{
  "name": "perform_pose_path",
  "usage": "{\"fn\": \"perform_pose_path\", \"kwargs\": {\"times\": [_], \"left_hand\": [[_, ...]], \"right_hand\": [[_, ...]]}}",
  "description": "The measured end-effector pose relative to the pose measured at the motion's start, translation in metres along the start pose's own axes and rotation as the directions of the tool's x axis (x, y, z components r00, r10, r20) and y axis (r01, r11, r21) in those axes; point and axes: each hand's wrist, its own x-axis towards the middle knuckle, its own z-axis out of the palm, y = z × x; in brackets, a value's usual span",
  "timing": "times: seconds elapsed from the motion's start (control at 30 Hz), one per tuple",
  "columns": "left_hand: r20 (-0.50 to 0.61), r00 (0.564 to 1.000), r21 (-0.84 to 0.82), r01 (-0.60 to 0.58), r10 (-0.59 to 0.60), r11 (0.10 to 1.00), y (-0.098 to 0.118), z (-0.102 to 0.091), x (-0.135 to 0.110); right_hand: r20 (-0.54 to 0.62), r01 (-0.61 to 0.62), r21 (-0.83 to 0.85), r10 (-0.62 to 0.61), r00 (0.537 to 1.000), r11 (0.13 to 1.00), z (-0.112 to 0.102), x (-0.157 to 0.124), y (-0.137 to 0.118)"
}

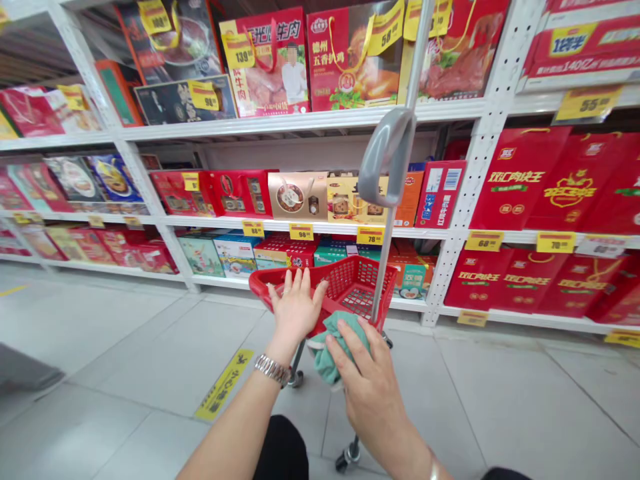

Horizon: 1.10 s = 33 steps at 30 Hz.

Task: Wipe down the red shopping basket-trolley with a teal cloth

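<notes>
My left hand [296, 310] lies with its fingers spread against the rim of a red plastic shopping cart basket [357, 287]. A metal link wristwatch [271, 370] circles that wrist. My right hand [363, 380] presses a bunched teal-green cloth [336, 350] against the basket's near side, covering part of the cloth. A thin metal pole [384, 263] rises from the basket, topped by a grey curved handle [387, 157]. The basket's inside shows only in part, and nothing is visible in it.
White metal shelves [300, 230] packed with red gift boxes and bags stand just ahead, marked with yellow price tags. The cart's lower frame and a caster [349, 456] stand on a grey tiled floor, which has a yellow sticker [223, 385]. A dark grey object [25, 368] lies at far left.
</notes>
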Motion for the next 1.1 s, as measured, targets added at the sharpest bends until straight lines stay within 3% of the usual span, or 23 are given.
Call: {"fn": "perform_pose_path", "kwargs": {"times": [0.1, 0.2, 0.43, 0.53, 0.6, 0.67, 0.73, 0.83, 0.97, 1.1], "left_hand": [[-0.011, 1.000, -0.017, 0.015, -0.015, 1.000, 0.001, 0.000, -0.002], [-0.016, 1.000, -0.067, -0.006, 0.005, 0.998, 0.005, 0.001, -0.008], [0.017, 0.977, -0.202, -0.205, 0.213, 0.958, 0.019, -0.005, -0.037], [-0.093, 0.963, -0.176, -0.267, 0.254, 0.947, 0.001, -0.018, -0.027], [-0.184, 0.961, -0.096, -0.224, 0.204, 0.970, -0.021, -0.024, -0.010], [-0.172, 0.975, -0.046, -0.151, 0.141, 0.987, -0.043, -0.025, 0.008], [-0.075, 0.993, -0.035, -0.096, 0.093, 0.995, -0.058, -0.021, 0.020], [0.051, 0.989, -0.013, -0.140, 0.140, 0.990, -0.064, -0.011, 0.022], [0.028, 0.986, 0.030, -0.163, 0.162, 0.986, -0.052, 0.000, 0.008], [-0.025, 0.991, 0.050, -0.133, 0.134, 0.990, -0.037, 0.001, -0.003]], "right_hand": [[0.002, 0.025, 0.008, -0.025, 1.000, 1.000, 0.001, -0.011, 0.006], [0.012, -0.015, 0.051, 0.015, 1.000, 0.999, -0.014, -0.014, 0.020], [0.011, -0.227, -0.017, 0.227, 0.974, 0.974, -0.054, -0.035, 0.063], [-0.017, -0.256, -0.098, 0.256, 0.967, 0.962, -0.066, -0.041, 0.075], [-0.055, -0.259, -0.126, 0.254, 0.966, 0.958, -0.071, -0.038, 0.073], [-0.082, -0.242, -0.116, 0.234, 0.969, 0.963, -0.071, -0.028, 0.062], [-0.085, -0.190, -0.069, 0.184, 0.979, 0.979, -0.065, -0.014, 0.045], [-0.063, -0.077, 0.033, 0.079, 0.995, 0.996, -0.042, 0.011, 0.013], [0.041, 0.014, 0.052, -0.016, 0.999, 0.999, 0.002, 0.032, -0.017], [0.062, 0.033, -0.040, -0.030, 0.998, 0.999, 0.027, 0.029, -0.016]]}}
